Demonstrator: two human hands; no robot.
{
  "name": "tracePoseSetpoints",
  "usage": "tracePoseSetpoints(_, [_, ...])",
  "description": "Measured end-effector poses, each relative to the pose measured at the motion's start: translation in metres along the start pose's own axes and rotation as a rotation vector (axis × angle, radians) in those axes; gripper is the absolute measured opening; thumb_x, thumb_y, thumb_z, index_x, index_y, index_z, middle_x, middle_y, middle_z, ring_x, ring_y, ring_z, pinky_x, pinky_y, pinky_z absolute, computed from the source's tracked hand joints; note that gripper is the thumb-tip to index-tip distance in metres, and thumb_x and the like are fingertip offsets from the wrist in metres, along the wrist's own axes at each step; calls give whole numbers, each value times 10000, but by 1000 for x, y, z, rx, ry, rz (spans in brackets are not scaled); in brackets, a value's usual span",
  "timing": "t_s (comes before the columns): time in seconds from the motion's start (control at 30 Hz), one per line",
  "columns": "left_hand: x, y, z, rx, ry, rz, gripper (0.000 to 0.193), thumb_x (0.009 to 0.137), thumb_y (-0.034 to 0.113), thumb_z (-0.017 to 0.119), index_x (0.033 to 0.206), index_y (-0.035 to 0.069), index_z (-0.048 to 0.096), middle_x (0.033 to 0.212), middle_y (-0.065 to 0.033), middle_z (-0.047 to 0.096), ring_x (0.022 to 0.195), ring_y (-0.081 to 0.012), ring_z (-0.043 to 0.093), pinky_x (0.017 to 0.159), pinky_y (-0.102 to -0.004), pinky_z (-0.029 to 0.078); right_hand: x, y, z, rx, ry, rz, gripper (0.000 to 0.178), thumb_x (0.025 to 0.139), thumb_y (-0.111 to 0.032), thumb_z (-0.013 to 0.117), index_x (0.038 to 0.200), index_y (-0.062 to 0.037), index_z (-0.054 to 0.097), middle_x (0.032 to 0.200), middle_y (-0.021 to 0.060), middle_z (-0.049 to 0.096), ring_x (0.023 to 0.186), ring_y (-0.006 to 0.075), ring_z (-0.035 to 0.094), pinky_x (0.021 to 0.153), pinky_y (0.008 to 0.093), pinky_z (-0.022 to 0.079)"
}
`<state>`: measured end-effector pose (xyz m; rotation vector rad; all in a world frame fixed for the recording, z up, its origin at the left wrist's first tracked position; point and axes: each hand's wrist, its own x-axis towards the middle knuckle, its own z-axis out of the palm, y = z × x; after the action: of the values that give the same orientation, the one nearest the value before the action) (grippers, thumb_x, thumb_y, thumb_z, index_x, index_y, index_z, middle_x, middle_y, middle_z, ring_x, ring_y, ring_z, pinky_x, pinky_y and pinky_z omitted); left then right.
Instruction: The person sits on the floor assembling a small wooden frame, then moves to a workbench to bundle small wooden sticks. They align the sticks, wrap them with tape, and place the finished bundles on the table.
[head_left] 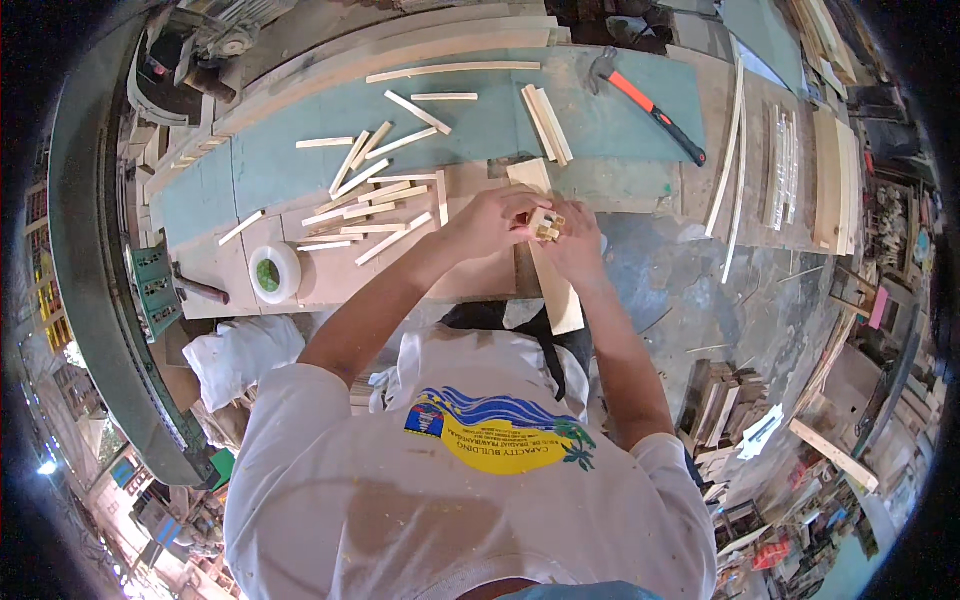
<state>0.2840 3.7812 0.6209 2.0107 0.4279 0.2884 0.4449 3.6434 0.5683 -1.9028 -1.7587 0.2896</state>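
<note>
Close together over the near edge of the workbench, my left hand [487, 222] and my right hand [577, 245] both grip a small wooden piece [545, 225]. Its top shows several pale square ends with dark gaps between them; my fingers cover the rest. Beneath my hands a pale flat board [557, 296] runs from the bench out past its edge toward my lap. To the left of my left hand, many thin wooden strips [395, 237] lie loosely scattered.
A hammer [648, 104] with a red and black handle lies at the back right. Two strips [546, 125] rest side by side near the middle. At the front left stands a white round container [275, 274] with something green inside. Long slats [735, 150] overhang the bench's right side.
</note>
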Motion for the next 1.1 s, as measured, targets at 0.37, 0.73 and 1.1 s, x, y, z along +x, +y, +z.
tracePoseSetpoints(0.37, [1,-1,4,-197,21,-38,434,775,-1,728,1191,83,639,1138,-119,665,1058,-313,655,942,-382,538,5,3,2,-13,-48,-7,550,715,-352,824,1186,-128,652,1194,52,651,1143,277,575,936,455,432])
tracePoseSetpoints(0.73, [5,0,3,-32,100,37,270,843,28,715,1102,9,641,1022,-93,678,867,-196,666,726,-324,557,4,-4,1,33,-53,113,525,774,-326,823,1195,-75,635,1124,114,684,1168,329,581,995,459,438])
tracePoseSetpoints(1.1, [-21,50,-35,-1043,255,-629,176,935,156,744,1050,41,677,896,-8,671,732,-84,628,678,-249,550,22,-74,-83,917,-174,586,336,829,-87,814,1078,-4,605,937,49,671,873,103,635,781,278,533])
